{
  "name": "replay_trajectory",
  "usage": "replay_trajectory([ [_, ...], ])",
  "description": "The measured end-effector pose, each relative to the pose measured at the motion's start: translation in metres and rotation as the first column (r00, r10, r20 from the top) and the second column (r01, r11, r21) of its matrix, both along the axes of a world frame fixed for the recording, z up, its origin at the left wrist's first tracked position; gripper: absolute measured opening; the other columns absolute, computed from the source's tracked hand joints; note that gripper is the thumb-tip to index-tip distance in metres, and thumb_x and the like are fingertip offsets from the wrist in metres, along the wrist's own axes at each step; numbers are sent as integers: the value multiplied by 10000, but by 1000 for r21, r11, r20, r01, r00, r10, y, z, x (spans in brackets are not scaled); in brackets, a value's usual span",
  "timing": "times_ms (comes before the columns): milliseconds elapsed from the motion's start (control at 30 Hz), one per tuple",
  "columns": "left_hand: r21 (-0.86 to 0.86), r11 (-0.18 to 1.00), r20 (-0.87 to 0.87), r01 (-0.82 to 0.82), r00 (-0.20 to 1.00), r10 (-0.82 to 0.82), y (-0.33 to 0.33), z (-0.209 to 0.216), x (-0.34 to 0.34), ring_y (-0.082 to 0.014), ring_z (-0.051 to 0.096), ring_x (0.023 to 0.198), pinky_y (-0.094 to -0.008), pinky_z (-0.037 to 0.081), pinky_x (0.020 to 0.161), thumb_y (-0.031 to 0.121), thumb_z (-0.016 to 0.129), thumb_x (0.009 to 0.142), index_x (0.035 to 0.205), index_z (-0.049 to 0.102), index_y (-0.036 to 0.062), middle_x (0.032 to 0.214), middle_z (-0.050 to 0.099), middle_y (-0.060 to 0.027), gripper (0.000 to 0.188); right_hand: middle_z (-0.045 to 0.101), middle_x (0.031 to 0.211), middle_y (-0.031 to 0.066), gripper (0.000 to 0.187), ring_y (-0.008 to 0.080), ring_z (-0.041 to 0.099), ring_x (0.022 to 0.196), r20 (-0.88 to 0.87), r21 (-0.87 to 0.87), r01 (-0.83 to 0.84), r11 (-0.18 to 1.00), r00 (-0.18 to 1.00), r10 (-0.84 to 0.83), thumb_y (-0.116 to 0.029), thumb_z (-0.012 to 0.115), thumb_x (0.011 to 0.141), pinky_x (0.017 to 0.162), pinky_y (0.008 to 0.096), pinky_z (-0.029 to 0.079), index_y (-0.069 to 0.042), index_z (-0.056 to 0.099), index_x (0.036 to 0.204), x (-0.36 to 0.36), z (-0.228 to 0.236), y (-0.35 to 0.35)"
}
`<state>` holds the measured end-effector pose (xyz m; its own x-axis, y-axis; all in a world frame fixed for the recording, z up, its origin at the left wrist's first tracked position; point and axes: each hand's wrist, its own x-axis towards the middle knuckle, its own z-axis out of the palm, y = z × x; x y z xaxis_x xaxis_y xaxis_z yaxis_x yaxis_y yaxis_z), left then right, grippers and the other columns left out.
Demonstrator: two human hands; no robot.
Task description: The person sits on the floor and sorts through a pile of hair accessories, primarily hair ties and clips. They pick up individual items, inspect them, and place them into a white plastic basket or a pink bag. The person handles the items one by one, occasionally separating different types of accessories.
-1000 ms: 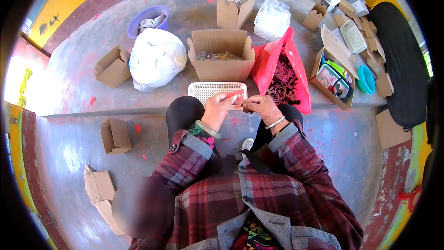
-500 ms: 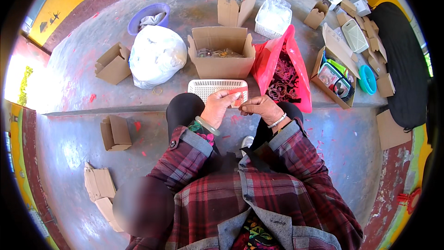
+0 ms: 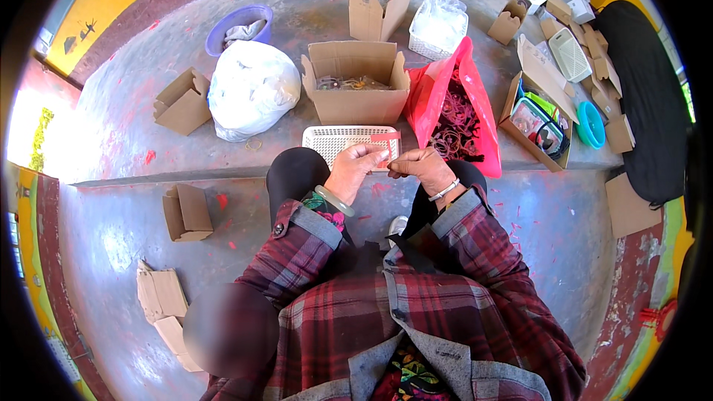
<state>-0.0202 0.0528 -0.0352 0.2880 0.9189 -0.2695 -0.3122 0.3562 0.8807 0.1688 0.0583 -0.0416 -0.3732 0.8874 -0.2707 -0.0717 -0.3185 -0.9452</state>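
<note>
Left hand [image 3: 353, 172] seems to pinch a red strip [image 3: 385, 136]; right hand [image 3: 428, 166] has fingers together — on what, I can't tell. Apparently fine 2-handed work — next calling for steadiness.

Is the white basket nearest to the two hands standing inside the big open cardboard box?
No, this white basket stands on the grey ledge, outside the cardboard box and on its side nearer to the person.

Looks like a makeshift workspace, prob. a semi-open porch (can't say whether home or public bldg). Has a concrete floor [image 3: 104, 252] w/ raised concrete platform [image 3: 111, 134], yellow-&-maroon wall [image 3: 104, 1], daylit greenery [image 3: 41, 141] at far L, plus cardboard boxes [image 3: 355, 108] & plastic bags [image 3: 255, 93] set about.
</note>
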Motion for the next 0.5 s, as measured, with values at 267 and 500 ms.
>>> replay_trajectory([
  [267,-5,999,-18,38,999,-39,-1,-7,5,-104,581,759,-221,458,724,109,624,826,936,603,-27,872,632,-69,176,651,706,75,160,111,589,609,-62,-28,124,992,990,-125,-102,716,736,576,220,463,34,669,805,0,-1,0],
  [500,10,999,-64,40,997,-39,0,-16,4,-101,574,790,-221,451,742,106,603,840,928,606,-34,870,630,-64,165,646,697,74,156,105,587,598,-77,-32,152,988,985,-154,-81,724,726,558,215,463,38,662,806,0,-4,0],
])
